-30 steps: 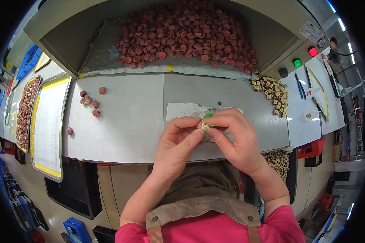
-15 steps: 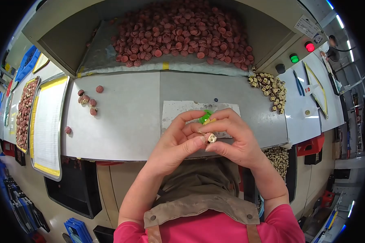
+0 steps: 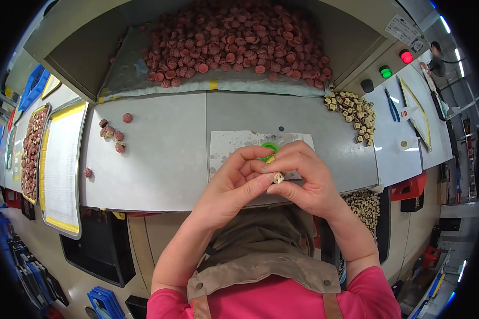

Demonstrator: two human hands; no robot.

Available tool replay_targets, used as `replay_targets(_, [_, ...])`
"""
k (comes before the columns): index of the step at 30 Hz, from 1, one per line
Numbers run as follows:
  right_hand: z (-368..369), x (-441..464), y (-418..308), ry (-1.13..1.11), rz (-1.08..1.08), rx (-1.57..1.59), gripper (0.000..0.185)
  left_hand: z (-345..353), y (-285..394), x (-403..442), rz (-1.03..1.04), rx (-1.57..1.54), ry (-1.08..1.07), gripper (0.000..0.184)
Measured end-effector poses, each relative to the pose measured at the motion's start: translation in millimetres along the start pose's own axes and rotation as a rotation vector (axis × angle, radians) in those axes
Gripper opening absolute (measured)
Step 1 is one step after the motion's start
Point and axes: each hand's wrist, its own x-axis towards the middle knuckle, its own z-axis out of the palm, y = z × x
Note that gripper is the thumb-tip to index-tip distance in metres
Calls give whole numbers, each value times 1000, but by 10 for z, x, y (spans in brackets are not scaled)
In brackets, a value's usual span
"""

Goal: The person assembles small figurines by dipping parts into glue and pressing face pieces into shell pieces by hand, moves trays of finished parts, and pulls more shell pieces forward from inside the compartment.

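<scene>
A small cream piece with dark specks (image 3: 279,178) is pinched between my two hands above the table's front edge. My left hand (image 3: 223,189) has its thumb against the piece's left side, fingers curled behind. My right hand (image 3: 314,183) closes on it from the right with thumb and fingers. Something yellow (image 3: 271,159) shows at the fingertips; I cannot make out what it is. Just beyond the hands, a bright green round object (image 3: 270,147) is partly covered by fingers. Beneath lies a spotted white sheet (image 3: 226,142). The piece's underside is hidden.
Dark pink ridged cups (image 3: 234,45) are heaped in the machine opening. Cream-and-brown cubes (image 3: 356,114) lie at the right. Several pink knobbly pieces (image 3: 109,131) sit on the left, beside a white-lined tray (image 3: 64,165). Blue-handled pliers (image 3: 392,105) rest far right.
Both hands keep their pinch on the small cream piece, which has turned slightly. The view has shifted a little, so the table and heap sit slightly further left and up.
</scene>
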Motion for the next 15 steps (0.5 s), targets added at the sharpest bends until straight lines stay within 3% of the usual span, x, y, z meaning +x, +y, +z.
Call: replay_targets(15, [-91,9,-72,-34,-114,-219,32,63,90,-19,-93,6,9,51])
